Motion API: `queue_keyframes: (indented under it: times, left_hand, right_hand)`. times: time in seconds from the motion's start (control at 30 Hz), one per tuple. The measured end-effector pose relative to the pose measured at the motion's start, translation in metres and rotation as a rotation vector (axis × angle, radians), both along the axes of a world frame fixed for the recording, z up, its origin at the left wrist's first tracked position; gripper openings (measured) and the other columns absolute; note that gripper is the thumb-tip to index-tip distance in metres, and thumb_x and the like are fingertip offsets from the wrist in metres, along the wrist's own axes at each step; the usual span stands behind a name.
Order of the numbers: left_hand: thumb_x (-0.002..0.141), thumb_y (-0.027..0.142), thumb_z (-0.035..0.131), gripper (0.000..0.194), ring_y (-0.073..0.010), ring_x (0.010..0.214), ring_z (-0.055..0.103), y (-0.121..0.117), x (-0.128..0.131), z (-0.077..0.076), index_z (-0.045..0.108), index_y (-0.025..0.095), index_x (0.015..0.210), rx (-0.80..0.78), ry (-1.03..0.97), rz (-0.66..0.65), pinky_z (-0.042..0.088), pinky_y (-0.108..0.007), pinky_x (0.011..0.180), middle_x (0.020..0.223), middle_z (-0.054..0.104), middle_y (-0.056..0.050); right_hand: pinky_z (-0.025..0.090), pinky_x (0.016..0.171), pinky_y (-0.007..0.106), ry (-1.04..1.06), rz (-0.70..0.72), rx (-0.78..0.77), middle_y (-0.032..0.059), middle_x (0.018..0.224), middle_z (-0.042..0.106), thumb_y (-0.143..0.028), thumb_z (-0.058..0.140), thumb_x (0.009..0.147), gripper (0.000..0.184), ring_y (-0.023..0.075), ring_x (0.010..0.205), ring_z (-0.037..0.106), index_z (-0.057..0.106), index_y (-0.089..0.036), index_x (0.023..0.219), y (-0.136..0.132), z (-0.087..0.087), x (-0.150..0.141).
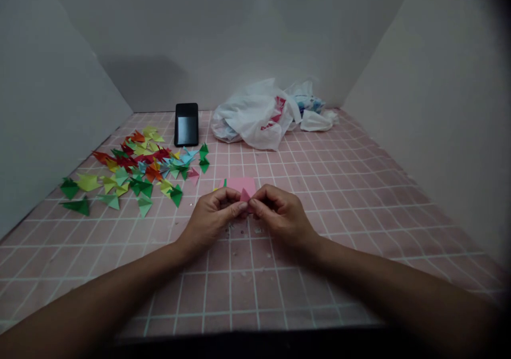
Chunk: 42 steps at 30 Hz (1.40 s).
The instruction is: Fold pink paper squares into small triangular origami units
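Paper (245, 195) rises between left fingers (236, 208) and right fingers (258, 207).

1. From the centre of view, at 10 o'clock is one black device (186, 124) with a grey screen area.
2. At 12 o'clock is a crumpled white plastic bag (251, 111), having red print.
3. At 1 o'clock, just beside it, is a clear bundle (311, 103) with blue pattern.
4. Under all these is the pink cloth (343, 172) with white grid.
5. Behind, at 12 o'clock, is a plain grey wall (239, 34).

Matt pink paper (245, 195); glossy black device (186, 139); crinkled bag (255, 113), apparently thin plastic
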<state>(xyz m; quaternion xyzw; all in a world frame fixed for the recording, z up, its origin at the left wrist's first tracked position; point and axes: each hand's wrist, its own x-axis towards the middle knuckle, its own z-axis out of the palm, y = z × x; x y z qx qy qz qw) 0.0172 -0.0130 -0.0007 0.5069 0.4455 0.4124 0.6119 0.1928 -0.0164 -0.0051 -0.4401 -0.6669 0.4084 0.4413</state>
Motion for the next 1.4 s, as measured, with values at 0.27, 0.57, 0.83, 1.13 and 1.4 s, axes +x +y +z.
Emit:
queue_keyframes:
  times: [0.27,0.57,0.83,1.13,1.4]
  left_hand:
    - [0.076,0.032,0.075,0.019,-0.0117,0.066,0.062,0.0,0.0,0.002,0.065,0.016,0.076,-0.069,0.017,-0.007,0.049,-0.025,0.067,0.071,0.067,-0.001]
    - [0.078,0.033,0.074,0.019,-0.0099,0.066,0.052,0.0,-0.002,0.003,0.065,0.017,0.079,0.056,0.091,-0.038,0.04,-0.022,0.063,0.073,0.06,0.002]
    - [0.083,0.036,0.064,0.025,-0.0117,0.06,0.05,-0.003,-0.004,0.013,0.063,0.016,0.067,0.12,0.181,-0.038,0.039,-0.025,0.06,0.063,0.059,0.001]
    - [0.081,0.039,0.071,0.023,-0.0114,0.064,0.056,0.002,-0.003,0.004,0.064,0.017,0.081,0.012,0.046,-0.117,0.043,-0.024,0.062,0.071,0.062,0.001]
    - [0.082,0.04,0.07,0.028,-0.0115,0.062,0.057,0.004,-0.007,0.003,0.062,0.016,0.073,0.001,-0.02,-0.132,0.043,-0.025,0.065,0.067,0.062,0.001]
  right_hand:
    - [0.042,0.063,0.028,0.017,0.024,-0.005,0.0008,0.072,0.062,-0.026,0.061,0.088,0.016,0.0131,0.067,0.056,0.061,-0.019,0.074,-0.002,0.003,-0.001]
    - [0.036,0.058,0.027,-0.082,0.017,0.046,-0.0021,0.065,0.055,-0.025,0.06,0.086,0.02,0.0109,0.06,0.047,0.053,-0.019,0.067,-0.003,0.004,-0.002]
    - [0.033,0.053,0.025,-0.048,0.12,-0.027,-0.0041,0.058,0.05,-0.026,0.058,0.082,0.02,0.0096,0.055,0.041,0.05,-0.02,0.065,-0.005,0.009,-0.005]
    - [0.038,0.055,0.026,0.049,-0.006,-0.063,-0.0019,0.064,0.056,-0.027,0.062,0.085,0.019,0.0111,0.059,0.05,0.055,-0.019,0.069,-0.006,0.007,-0.003]
    - [0.046,0.06,0.027,0.374,0.199,-0.304,-0.0005,0.068,0.065,-0.038,0.06,0.091,0.023,0.0113,0.058,0.057,0.06,-0.019,0.078,-0.003,0.008,0.0]
